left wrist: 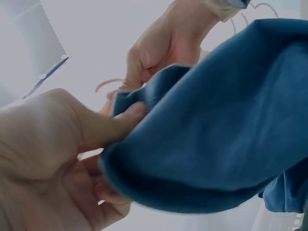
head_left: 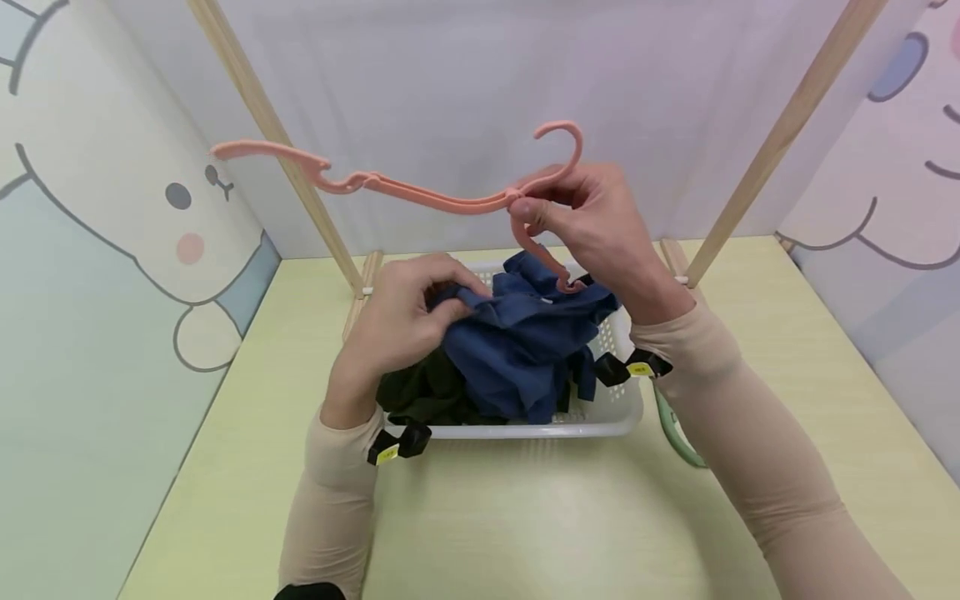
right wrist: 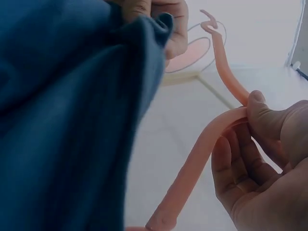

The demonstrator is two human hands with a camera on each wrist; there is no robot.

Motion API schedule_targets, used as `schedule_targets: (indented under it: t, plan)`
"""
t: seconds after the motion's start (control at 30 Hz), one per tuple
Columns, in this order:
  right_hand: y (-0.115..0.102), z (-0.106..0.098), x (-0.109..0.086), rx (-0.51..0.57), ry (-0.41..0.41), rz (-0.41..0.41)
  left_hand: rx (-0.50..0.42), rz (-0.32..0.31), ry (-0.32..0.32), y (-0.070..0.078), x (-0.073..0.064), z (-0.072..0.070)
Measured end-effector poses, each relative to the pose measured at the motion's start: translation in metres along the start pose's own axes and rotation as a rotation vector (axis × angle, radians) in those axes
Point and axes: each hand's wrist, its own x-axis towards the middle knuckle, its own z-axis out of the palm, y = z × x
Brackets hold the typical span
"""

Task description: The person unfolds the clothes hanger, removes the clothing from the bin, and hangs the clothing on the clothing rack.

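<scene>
My right hand (head_left: 592,221) pinches a pink folding hanger (head_left: 442,200) near the base of its hook. One long arm of the hanger stretches out to the left, and the other hangs down in front of the cloth. My left hand (head_left: 408,312) pinches the edge of a dark blue garment (head_left: 517,350), lifting part of it above the white basket (head_left: 525,432). In the left wrist view, the thumb presses on a fold of the blue cloth (left wrist: 216,130). Seen from the right wrist, the hanger (right wrist: 192,168) is apart from the garment's raised edge.
Dark green cloth (head_left: 431,387) lies in the basket's left part. A green curved object (head_left: 678,429) sits on the table, partly behind my right forearm. Wooden poles (head_left: 787,142) rise on both sides of the basket, and a white wall stands behind.
</scene>
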Motion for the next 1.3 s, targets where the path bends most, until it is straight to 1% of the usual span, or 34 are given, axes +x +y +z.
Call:
schedule_targets:
  t: [0.13, 0.17, 0.23, 0.3, 0.37, 0.47, 0.53, 0.6, 0.7, 0.8, 0.83, 0.9, 0.93, 1.0, 1.07, 1.17, 1.23, 1.3]
  plan:
    - [0.002, -0.001, -0.002, 0.0, 0.006, 0.004, -0.032, -0.073, 0.211, -0.001, 0.0, -0.005]
    - [0.002, -0.002, -0.002, -0.001, 0.006, 0.004, -0.037, -0.095, 0.27, -0.001, 0.0, -0.007]
    - [0.003, -0.003, -0.004, 0.003, 0.002, 0.001, -0.07, -0.149, 0.367, -0.002, -0.001, -0.01]
    - [0.005, -0.004, -0.005, 0.029, -0.004, -0.003, -0.084, -0.206, 0.445, -0.004, -0.002, -0.013]
    - [0.007, -0.004, -0.006, 0.068, -0.012, -0.004, -0.103, -0.255, 0.503, -0.005, -0.002, -0.016]
    - [0.009, -0.004, -0.008, 0.124, -0.017, 0.009, -0.116, -0.315, 0.536, -0.008, -0.001, -0.017]
    - [0.01, -0.003, -0.01, 0.14, -0.017, 0.023, -0.123, -0.348, 0.527, -0.01, -0.001, -0.016]
    - [0.01, -0.001, -0.011, 0.142, -0.005, 0.034, -0.125, -0.371, 0.498, -0.012, -0.001, -0.016]
    - [0.009, 0.001, -0.012, 0.162, 0.033, 0.032, -0.125, -0.376, 0.453, -0.014, 0.0, -0.013]
    - [0.007, 0.004, -0.011, 0.176, 0.087, -0.006, -0.132, -0.354, 0.458, -0.013, 0.002, -0.011]
    - [0.007, 0.005, -0.01, 0.191, 0.099, -0.023, -0.143, -0.349, 0.469, -0.013, 0.003, -0.01]
    - [0.008, 0.008, -0.009, 0.179, 0.112, -0.064, -0.171, -0.348, 0.505, -0.013, 0.004, -0.008]
    - [0.008, 0.009, -0.009, 0.17, 0.113, -0.081, -0.188, -0.348, 0.53, -0.013, 0.005, -0.007]
    - [0.01, 0.01, -0.01, 0.182, 0.108, -0.087, -0.217, -0.348, 0.587, -0.013, 0.006, -0.006]
    - [0.013, 0.01, -0.011, 0.162, 0.101, -0.084, -0.24, -0.347, 0.643, -0.013, 0.007, -0.006]
    - [0.016, 0.009, -0.015, 0.184, 0.097, -0.046, -0.251, -0.347, 0.701, -0.015, 0.009, -0.005]
    - [0.018, 0.007, -0.018, 0.176, 0.094, -0.029, -0.255, -0.349, 0.718, -0.016, 0.01, -0.005]
    - [0.018, 0.005, -0.02, 0.177, 0.09, -0.018, -0.25, -0.35, 0.718, -0.017, 0.01, -0.006]
